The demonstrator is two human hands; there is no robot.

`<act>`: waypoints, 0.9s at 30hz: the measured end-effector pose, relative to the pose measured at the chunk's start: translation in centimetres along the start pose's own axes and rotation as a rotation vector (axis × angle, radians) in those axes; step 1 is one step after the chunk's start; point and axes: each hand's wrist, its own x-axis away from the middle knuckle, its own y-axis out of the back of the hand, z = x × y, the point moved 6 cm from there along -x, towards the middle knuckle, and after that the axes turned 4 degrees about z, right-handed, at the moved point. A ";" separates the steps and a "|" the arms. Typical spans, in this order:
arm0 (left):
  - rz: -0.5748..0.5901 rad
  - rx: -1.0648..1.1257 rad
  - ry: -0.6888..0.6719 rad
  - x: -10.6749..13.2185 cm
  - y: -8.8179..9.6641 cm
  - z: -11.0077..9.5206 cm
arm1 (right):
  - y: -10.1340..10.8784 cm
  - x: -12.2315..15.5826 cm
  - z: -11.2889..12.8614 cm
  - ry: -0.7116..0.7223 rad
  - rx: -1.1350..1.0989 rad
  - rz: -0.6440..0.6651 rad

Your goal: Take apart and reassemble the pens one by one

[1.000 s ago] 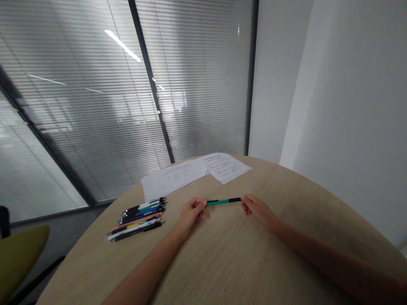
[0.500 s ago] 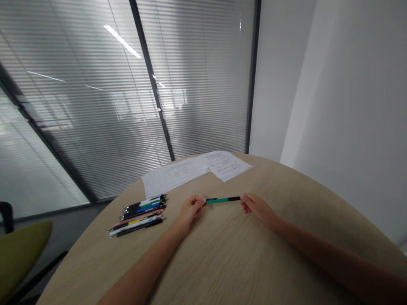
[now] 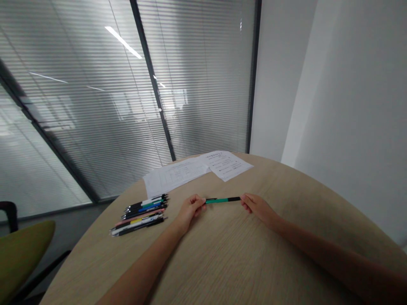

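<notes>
A green pen (image 3: pixel 221 201) with a black grip section and a dark clip is stretched level between my two hands, just over the tabletop. My left hand (image 3: pixel 192 208) pinches its clip end between thumb and fingers. At the black end, my right hand (image 3: pixel 253 204) closes its fingertips on the pen, so the tip itself is hidden. To the left of my left hand lies a row of several pens (image 3: pixel 140 215) side by side, in black, white, blue, green, yellow and pink.
Printed paper sheets (image 3: pixel 174 174) lie toward the far edge of the round wooden table (image 3: pixel 219 262), one sheet (image 3: pixel 227 166) overlapping at the right. A green chair (image 3: pixel 25 250) stands at the left. Behind are glass panels with blinds (image 3: pixel 203 84) and a white wall (image 3: pixel 349 106).
The camera view has shifted very slightly. Both hands keep the same grip on the green pen, and nothing else has visibly moved.
</notes>
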 end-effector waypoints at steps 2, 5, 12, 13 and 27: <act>0.013 0.007 0.005 0.0 0.0 0.0 | 0.0 0.0 0.0 0.011 0.003 0.002; 0.047 0.020 0.014 -0.1 0.2 0.1 | 0.1 0.1 0.4 0.037 0.013 0.002; 0.139 0.047 0.050 -0.3 0.4 0.4 | 0.2 0.4 1.0 0.056 0.082 0.002; 0.145 0.052 0.054 -0.3 0.4 0.4 | 0.2 0.5 1.0 0.063 0.100 0.006; 0.089 0.121 0.035 -0.4 0.3 0.3 | 0.3 0.8 1.9 0.226 0.317 -0.053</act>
